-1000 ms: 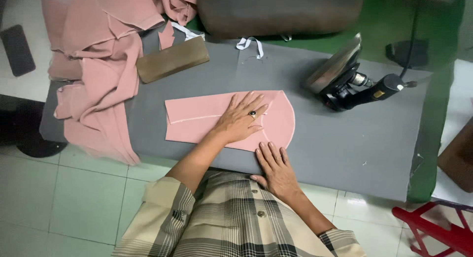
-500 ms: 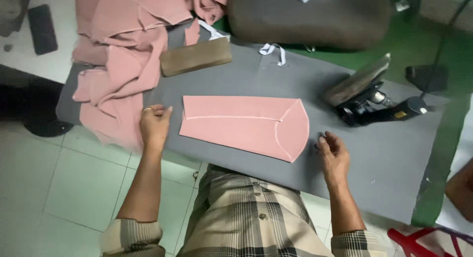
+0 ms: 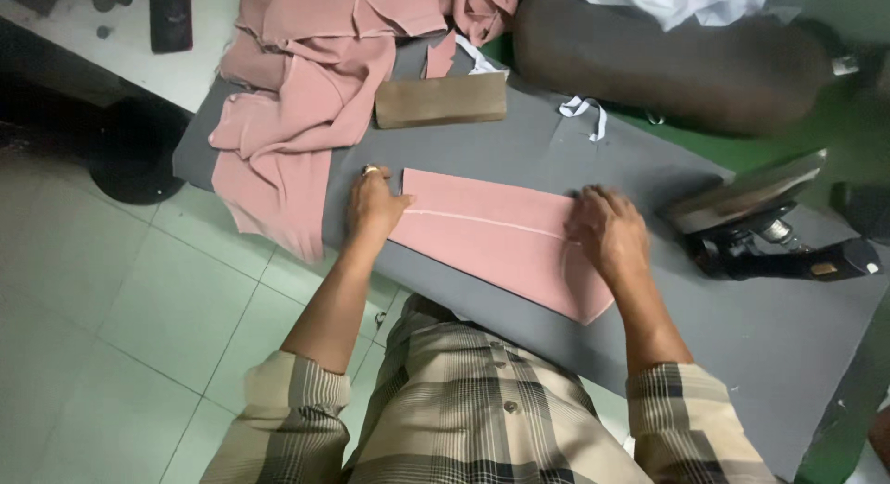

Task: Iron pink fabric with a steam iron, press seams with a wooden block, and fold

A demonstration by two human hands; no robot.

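The flat pink fabric panel with a rounded end (image 3: 496,243) lies on the grey padded ironing board (image 3: 556,159) right in front of me, its long axis running from nine o'clock toward four o'clock, with a pale crease line along its length. My left hand (image 3: 375,206) rests on the panel's square end at nine o'clock, fingers bent and pressing down on the corner of the cloth; a ring shows on one finger. My right hand (image 3: 607,232) lies palm down at three o'clock on the panel, near the curved end, fingers spread a little and flat on the fabric. Neither hand grips anything; both just press the cloth onto the board.

At twelve o'clock from the panel sits a brown oblong pressing block (image 3: 441,100), apart from the cloth. At eleven o'clock a heap of loose pink fabric pieces (image 3: 306,85) spills over the board's far left corner and hangs off its edge. At three o'clock, just beyond my right hand, the black steam iron with a metal soleplate (image 3: 765,229) rests tilted on the board. At one o'clock a short white ribbon strip (image 3: 586,113) lies on the grey cover, and behind it stands a large dark brown padded cushion (image 3: 667,57). Below the board's edge is the pale tiled floor (image 3: 111,299).
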